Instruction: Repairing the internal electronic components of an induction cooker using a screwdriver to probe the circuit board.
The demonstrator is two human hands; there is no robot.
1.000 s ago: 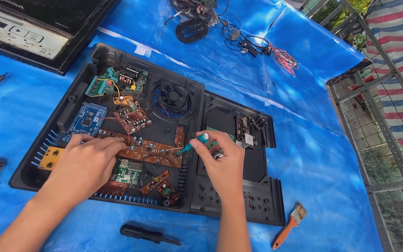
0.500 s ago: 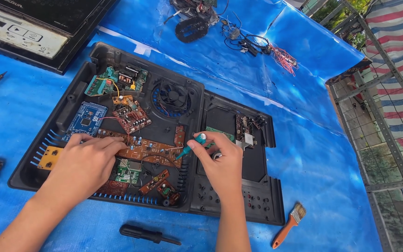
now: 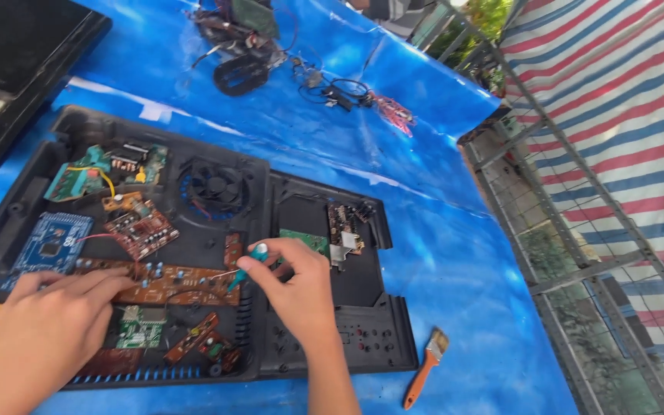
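Note:
An open black device case (image 3: pixel 363 338) lies on a blue tarp and holds several circuit boards. My right hand (image 3: pixel 293 288) grips a small teal-handled screwdriver (image 3: pixel 246 265), its tip down on a long brown circuit board (image 3: pixel 170 283). My left hand (image 3: pixel 44 330) presses flat on the left end of that same board. A blue board (image 3: pixel 51 242), a red-brown board (image 3: pixel 141 229) and a black fan (image 3: pixel 213 188) sit in the case beyond my hands.
An orange-handled brush (image 3: pixel 423 370) lies on the tarp at the right of the case. Tangled wires and small parts (image 3: pixel 301 73) lie at the far side. A black lid (image 3: pixel 17 65) sits at the top left. A metal mesh rack (image 3: pixel 578 253) stands at the right.
The view has shifted right and closer. My right hand has tilted the screwdriver slightly on the brown board. My left hand stays on the board.

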